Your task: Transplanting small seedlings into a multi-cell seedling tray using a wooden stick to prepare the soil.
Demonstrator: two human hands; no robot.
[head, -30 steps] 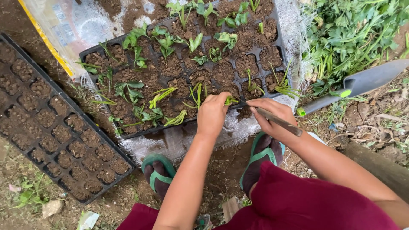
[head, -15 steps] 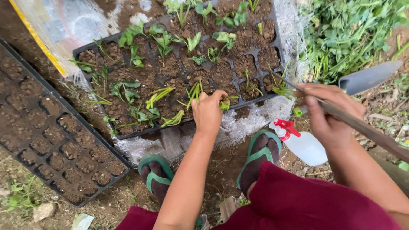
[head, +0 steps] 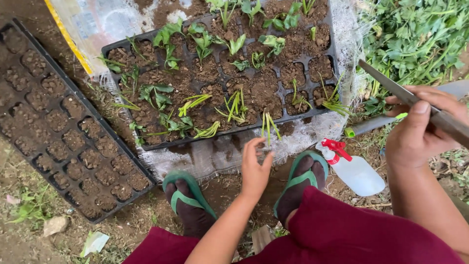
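Thin green cutting (head: 268, 128) stands in the near-edge cell of the black plastic seedling tray (head: 117, 51), just past your left hand (head: 255, 168), fingers spread, holding nothing. Firm soil round its base. Your right hand (head: 420, 128) is clamped on the long grey metal blade (head: 391, 85); keep it wide.

Thin metal blade (head: 391, 87), tilted, beside seedling tray (head: 222, 88).

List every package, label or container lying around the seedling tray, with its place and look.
Plastic sack: top left, under the tray, translucent, yellow edge, faint blue print.
Spray bottle: by the right foot, lying down, clear white, red trigger.
No signs or screens.
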